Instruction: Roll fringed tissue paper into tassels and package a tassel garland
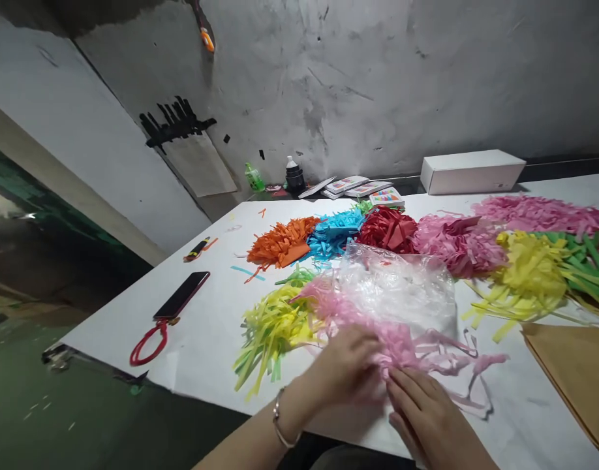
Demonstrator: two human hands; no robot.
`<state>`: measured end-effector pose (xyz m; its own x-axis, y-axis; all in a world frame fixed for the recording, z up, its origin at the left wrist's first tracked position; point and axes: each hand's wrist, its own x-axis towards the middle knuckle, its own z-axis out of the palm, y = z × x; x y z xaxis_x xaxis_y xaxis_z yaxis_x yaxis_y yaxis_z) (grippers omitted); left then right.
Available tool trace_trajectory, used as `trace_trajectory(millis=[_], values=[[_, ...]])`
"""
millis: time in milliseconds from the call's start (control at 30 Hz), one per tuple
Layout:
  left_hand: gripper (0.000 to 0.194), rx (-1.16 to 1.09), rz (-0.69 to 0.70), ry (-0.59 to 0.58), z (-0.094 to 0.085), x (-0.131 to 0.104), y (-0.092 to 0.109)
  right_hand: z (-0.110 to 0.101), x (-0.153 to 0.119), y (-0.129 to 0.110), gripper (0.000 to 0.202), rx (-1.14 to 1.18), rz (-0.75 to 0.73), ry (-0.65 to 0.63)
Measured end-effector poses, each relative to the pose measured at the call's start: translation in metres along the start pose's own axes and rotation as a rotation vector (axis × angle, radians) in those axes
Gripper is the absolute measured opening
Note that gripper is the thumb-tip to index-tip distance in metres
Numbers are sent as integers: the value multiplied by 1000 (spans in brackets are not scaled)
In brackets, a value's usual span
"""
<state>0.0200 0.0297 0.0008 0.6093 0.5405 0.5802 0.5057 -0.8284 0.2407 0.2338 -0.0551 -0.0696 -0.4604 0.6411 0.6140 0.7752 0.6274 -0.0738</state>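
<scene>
My left hand [342,371] and my right hand [423,408] meet at the near edge of the white table [206,339], both gripping a bunch of light pink fringed paper strips [395,343]. Loose pink strips trail to the right of my right hand. A crumpled clear plastic bag [395,290] lies just behind the pink bunch. A yellow-green fringe bundle [273,326] rests to the left of my left hand. A bracelet circles my left wrist.
Piles of fringed paper line the back: orange [282,243], blue [336,232], red [388,228], pink [459,243], yellow [529,271], green [586,261]. A phone with a red strap [181,295] lies left. A white box [472,171], bottles and a brown envelope [576,372] are around.
</scene>
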Motion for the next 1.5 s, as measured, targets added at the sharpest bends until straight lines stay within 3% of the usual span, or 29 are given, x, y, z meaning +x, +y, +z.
trace_trajectory(millis=[33,100,167,300,400,567,633,733,767,833,867,933,1100,1233,1300,1400,1500], values=[[33,-47,79,-184,8,-1,8,-1,-2,1,26,-8,22,13],[51,-61,113,-426,19,-3,15,-3,-8,4,25,-38,39,14],[56,4,22,-502,23,-4,10,-7,-15,10,28,-71,48,-12],[31,129,-140,-523,20,-2,-1,-16,-31,24,28,-91,113,-43],[17,216,-258,-440,17,-4,-9,-25,-41,30,25,-92,144,-35],[38,373,-495,-232,3,-8,-43,-41,-51,37,26,-124,135,-1],[38,414,-532,-157,-4,-7,-49,-45,-51,36,24,-113,158,24],[30,257,-338,-97,-4,-4,-28,-47,-45,29,22,15,194,18],[30,147,-211,-141,0,-2,-14,-47,-42,25,22,69,193,-4],[38,-65,49,-367,14,-1,17,-44,-36,19,24,149,176,-69],[46,-119,95,-461,21,-1,30,-42,-34,17,25,160,174,-96],[57,-164,84,-572,35,-2,47,-36,-32,17,28,108,197,-111],[55,-188,-65,-539,47,-6,47,-25,-43,37,35,-207,374,-61],[54,-205,-117,-528,44,-5,42,-39,-52,55,36,-459,623,-38],[54,-215,-130,-529,46,-3,43,-51,-50,54,32,-539,668,25],[56,-200,-157,-505,52,2,47,-61,-39,37,30,-410,508,161],[35,-177,-183,-517,59,9,51,-50,-28,12,29,-94,228,133]])
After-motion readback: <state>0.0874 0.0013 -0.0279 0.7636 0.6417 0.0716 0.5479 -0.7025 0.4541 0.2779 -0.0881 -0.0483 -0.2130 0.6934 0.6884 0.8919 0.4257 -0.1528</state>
